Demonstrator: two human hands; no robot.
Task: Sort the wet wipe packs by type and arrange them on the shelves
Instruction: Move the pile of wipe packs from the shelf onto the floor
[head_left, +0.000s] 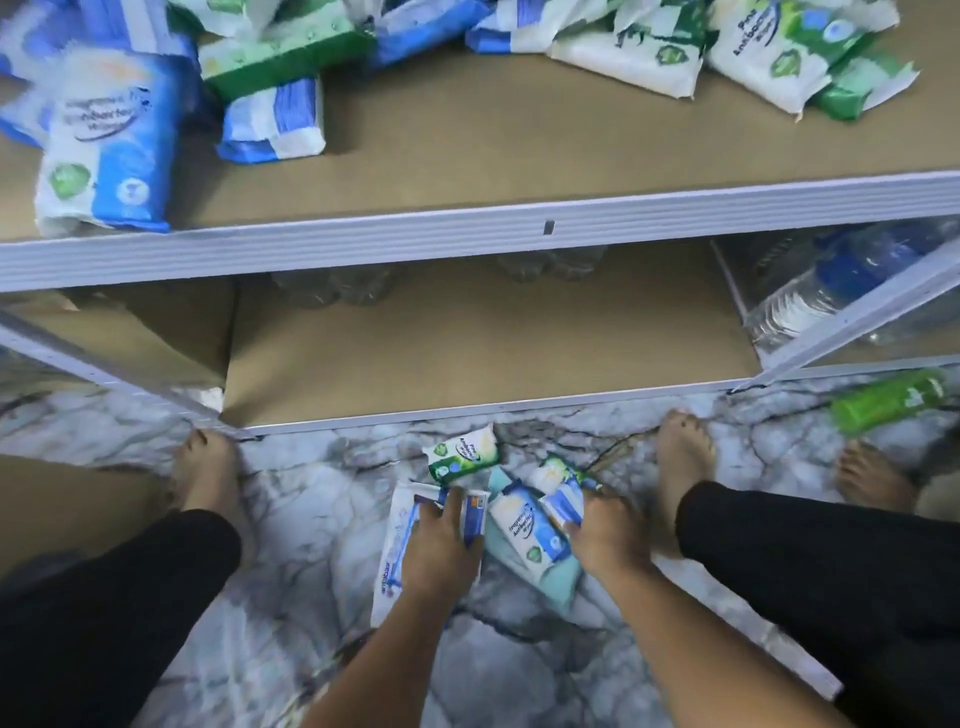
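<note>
- The person was bent over the marble floor (311, 519), just out from the lower shelf's front rail (519, 408), with both hands down low.
- Their left hand (441, 545) had its fingers curled over a long white pack (402, 540) with a blue stripe. The pack sat under the palm and poked out on the hand's left. Its long axis ran from the rail back toward the person.
- Their right hand (605, 530) pinched a small blue-and-white pack (563, 501), which stuck out past the fingertips toward the rail.
- Between the hands, a blue pack (530, 530) lay slantwise on a teal pack (553, 579).
- Closest to the rail, a green-and-white pack (460, 454) lay roughly along it.
</note>
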